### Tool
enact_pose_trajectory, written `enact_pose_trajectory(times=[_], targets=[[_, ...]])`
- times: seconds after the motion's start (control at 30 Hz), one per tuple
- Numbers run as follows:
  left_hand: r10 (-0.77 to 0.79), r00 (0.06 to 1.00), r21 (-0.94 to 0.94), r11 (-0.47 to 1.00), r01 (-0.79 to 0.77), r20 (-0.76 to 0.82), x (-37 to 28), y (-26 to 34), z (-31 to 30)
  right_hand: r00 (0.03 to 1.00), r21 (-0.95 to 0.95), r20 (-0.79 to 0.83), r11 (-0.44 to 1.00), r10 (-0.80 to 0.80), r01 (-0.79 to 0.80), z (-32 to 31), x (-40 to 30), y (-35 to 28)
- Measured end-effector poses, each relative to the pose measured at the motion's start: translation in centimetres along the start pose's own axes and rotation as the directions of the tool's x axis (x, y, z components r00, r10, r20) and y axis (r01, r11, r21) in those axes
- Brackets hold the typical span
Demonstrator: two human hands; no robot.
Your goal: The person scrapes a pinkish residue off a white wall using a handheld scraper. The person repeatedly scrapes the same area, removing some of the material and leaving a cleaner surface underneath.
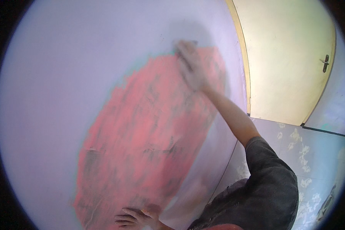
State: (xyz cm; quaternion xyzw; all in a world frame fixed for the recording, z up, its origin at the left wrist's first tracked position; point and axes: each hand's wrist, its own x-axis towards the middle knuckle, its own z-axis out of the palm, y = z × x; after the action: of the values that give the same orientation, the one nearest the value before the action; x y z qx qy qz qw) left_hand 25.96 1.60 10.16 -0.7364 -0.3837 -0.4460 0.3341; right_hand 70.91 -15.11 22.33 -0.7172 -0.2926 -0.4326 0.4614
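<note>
A large pink-red patch with dark grey smears covers part of the pale lilac wall; its edge is ragged, with a greenish rim at the left. At the patch's upper edge, my right hand presses on the wall, blurred. A dark-edged flat piece shows under its fingertips, too blurred to identify. Low in the view, my left hand rests against the bottom part of the patch, fingers spread, with nothing seen in it.
A cream door with a metal handle and a yellowish frame stands at the right. Below it lies a tiled floor with pale flower patterns. My dark-sleeved arm and torso fill the lower right. A dark object cuts into the far right edge.
</note>
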Motion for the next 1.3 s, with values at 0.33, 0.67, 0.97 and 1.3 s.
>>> enact_pose_trajectory(times=[0.33, 0.67, 0.97, 1.3], targets=[[-0.019, 1.000, 0.032, 0.999, 0.019, 0.012, 1.0, 0.1, -1.5, 0.997, -0.212, -0.011, 0.974, 0.074, -0.074, -2.1, 0.6, -1.3], [0.017, 0.999, -0.013, 1.000, -0.016, 0.035, 0.6, 1.0, -1.7, 0.841, 0.115, -0.251, 0.877, 0.480, -0.467, 3.3, 1.5, 14.7], [0.035, 0.972, 0.022, 0.999, -0.030, -0.234, 1.5, -0.2, -1.2, 0.986, -0.154, -0.065, 0.975, 0.154, -0.163, -1.2, 1.5, 1.8], [0.017, 0.937, -0.024, 0.999, -0.027, -0.349, 2.1, -0.5, -1.2, 0.999, -0.236, -0.002, 0.971, -0.038, 0.036, -5.6, 1.0, -4.5]])
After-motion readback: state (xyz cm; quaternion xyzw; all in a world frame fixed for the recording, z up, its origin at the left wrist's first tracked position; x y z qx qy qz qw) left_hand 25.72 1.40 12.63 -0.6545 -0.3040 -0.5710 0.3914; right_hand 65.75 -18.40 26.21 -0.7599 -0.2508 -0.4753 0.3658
